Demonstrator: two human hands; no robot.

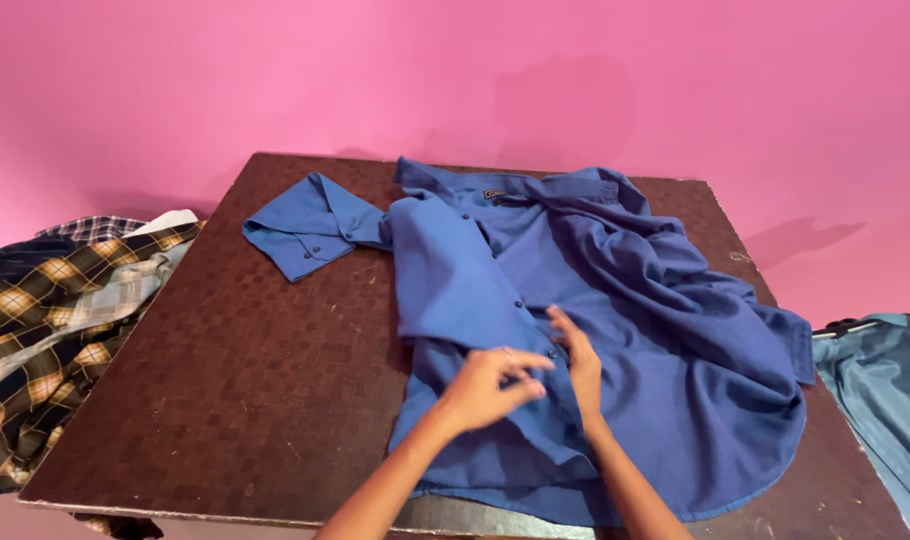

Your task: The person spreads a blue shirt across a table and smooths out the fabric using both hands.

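A blue button-up shirt point(665, 330) lies spread front-up on a dark brown table point(245, 370), collar toward the far edge and one sleeve stretched out to the left. Both hands meet at the shirt's button placket near its lower middle. My left hand point(485, 385) pinches the fabric edge by a dark button. My right hand point(578, 362) rests on the placket beside it, its fingers touching the cloth by that button. The right half of the shirt is rumpled.
A pile of plaid shirts point(55, 320) in black, yellow and grey lies off the table's left side. A light blue garment point(885, 390) hangs at the right edge. A pink wall point(455, 70) stands behind the table.
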